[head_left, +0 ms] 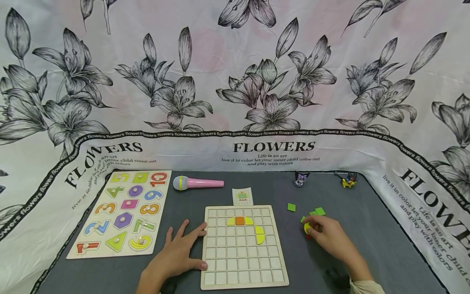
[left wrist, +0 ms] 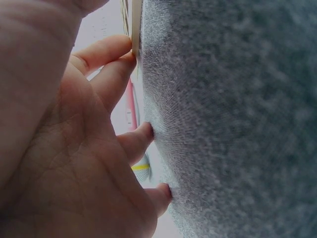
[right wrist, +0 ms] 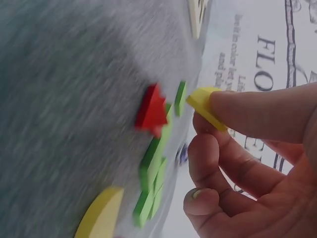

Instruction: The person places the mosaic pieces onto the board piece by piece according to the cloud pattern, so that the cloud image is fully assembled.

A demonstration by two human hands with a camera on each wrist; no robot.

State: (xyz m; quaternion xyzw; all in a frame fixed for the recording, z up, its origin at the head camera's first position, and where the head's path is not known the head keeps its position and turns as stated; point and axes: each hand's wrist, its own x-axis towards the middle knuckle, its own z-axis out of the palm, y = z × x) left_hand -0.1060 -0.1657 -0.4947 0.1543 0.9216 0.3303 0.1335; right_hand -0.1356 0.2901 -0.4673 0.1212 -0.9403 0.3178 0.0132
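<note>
My left hand [head_left: 178, 251] lies with spread fingers at the left edge of a wooden grid board [head_left: 240, 281], thumb and a fingertip touching that edge. On the board sit an orange square [head_left: 240, 221] with a yellow rounded piece [head_left: 231, 221] and another yellow piece [head_left: 249, 221] on either side, and a yellow half circle [head_left: 260, 235] lower right. Right of the board, my right hand [head_left: 328, 237] pinches a yellow piece [right wrist: 204, 103] between thumb and finger, above the table. Below it lie red pieces [right wrist: 151, 109], green tiles [right wrist: 151, 166] and another yellow piece [right wrist: 101, 213].
A small pattern card [head_left: 242, 197] touches the board's top edge. Left stands a number-and-shape puzzle board [head_left: 119, 216]; a pink toy microphone [head_left: 203, 183] lies behind. Two small figures, one dark [head_left: 301, 179] and one yellow-and-dark [head_left: 348, 180], are at the back right. A lone green square [head_left: 291, 207] lies nearby.
</note>
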